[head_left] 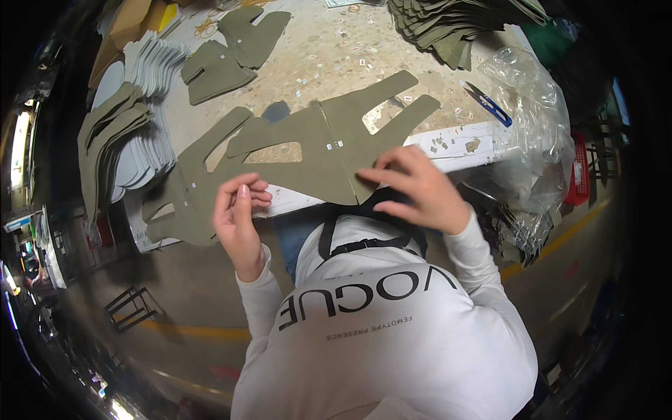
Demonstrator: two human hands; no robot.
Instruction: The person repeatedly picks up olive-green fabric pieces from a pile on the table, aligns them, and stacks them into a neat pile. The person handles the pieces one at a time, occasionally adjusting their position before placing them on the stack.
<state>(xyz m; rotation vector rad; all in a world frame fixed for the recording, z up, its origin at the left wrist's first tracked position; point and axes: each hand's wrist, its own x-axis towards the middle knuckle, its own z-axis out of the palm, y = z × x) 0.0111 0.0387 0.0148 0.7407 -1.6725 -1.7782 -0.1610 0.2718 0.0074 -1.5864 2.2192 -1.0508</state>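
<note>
An olive-green cut piece (329, 150) with slotted cut-outs lies flat at the table's front edge, two halves meeting along a middle seam with small white labels beside it. It overlaps a similar olive piece (189, 185) on the left. My left hand (241, 220) is raised over the near edge between them, fingers curled and thumb drawn against them; anything pinched there is too small to make out. Spread fingers mark my right hand (420, 189), held over the right half near the seam. Its index fingertip is at the piece's surface, and nothing shows in its grasp.
Stacks of pale grey pieces (143, 154) and olive pieces (112, 147) stand at left. More olive pieces (220, 66) lie behind, with a large pile (448, 28) at far right. Blue-handled thread snips (490, 105) rest beside a clear plastic bag (532, 105). Small labels dot the table (336, 52).
</note>
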